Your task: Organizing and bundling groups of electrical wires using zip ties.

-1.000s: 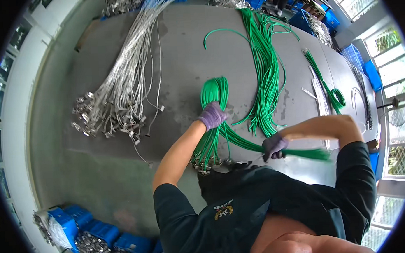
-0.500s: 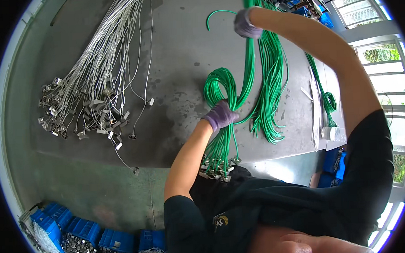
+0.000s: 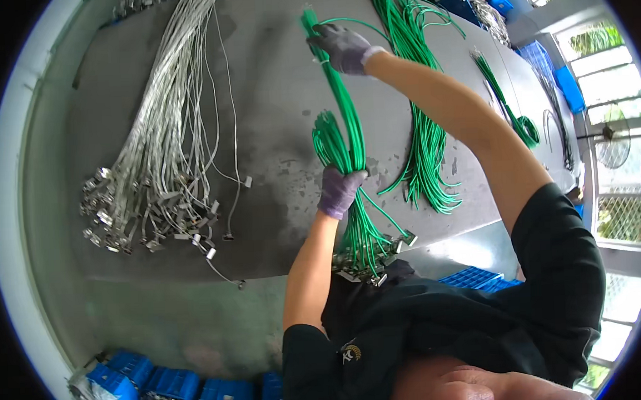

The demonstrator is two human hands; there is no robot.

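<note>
My left hand (image 3: pixel 340 192), in a purple glove, is closed round a bundle of green cables (image 3: pixel 349 120) where it folds into a loop. Below that fist the cables fan out toward metal connectors (image 3: pixel 370 262) at the table's near edge. Farther off, my right hand (image 3: pixel 341 49), gloved too, grips the bundle's far end, with the cable tips sticking out past the fingers. A single green cable arcs away from there to the right. Part of the bundle is hidden inside each fist.
Loose green cables (image 3: pixel 425 145) lie right of the bundle on the grey table (image 3: pixel 272 80). White cables with metal ends (image 3: pixel 166 114) spread over the left side. A coiled green bundle (image 3: pixel 525 128) lies at the far right. Blue bins (image 3: pixel 225 393) of metal parts stand on the floor.
My right hand has moved left along the bundle to its far end, bringing that end leftward. My left hand keeps its hold on the folded cables. The whole view has shifted slightly.
</note>
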